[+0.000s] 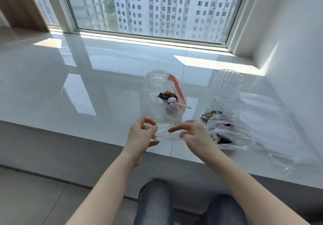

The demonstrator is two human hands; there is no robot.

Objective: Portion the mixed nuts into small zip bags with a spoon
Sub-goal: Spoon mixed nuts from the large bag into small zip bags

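Two knees in blue jeans (153, 200) sit nearest, below the edge of the white worktop (52, 84). Just above that edge, both hands hold one small clear zip bag (167, 132) by its red-lined mouth: the left hand (142, 134) pinches the left end between thumb and curled fingers, and the right hand (194, 133) pinches the right end with its forefinger stretched along the top. To the right lie filled zip bags (225, 137) holding dark and brown nuts, on top of a flat spread of empty clear bags (279, 123). Beyond the hands lies a large open bag (157, 88) with a red seal strip, holding the mixed nuts (168, 95) and a white plastic spoon (176, 102) whose handle points right. Farther right stands a ribbed clear glass (227, 86). Past it all, a window (157, 6) shows apartment blocks.
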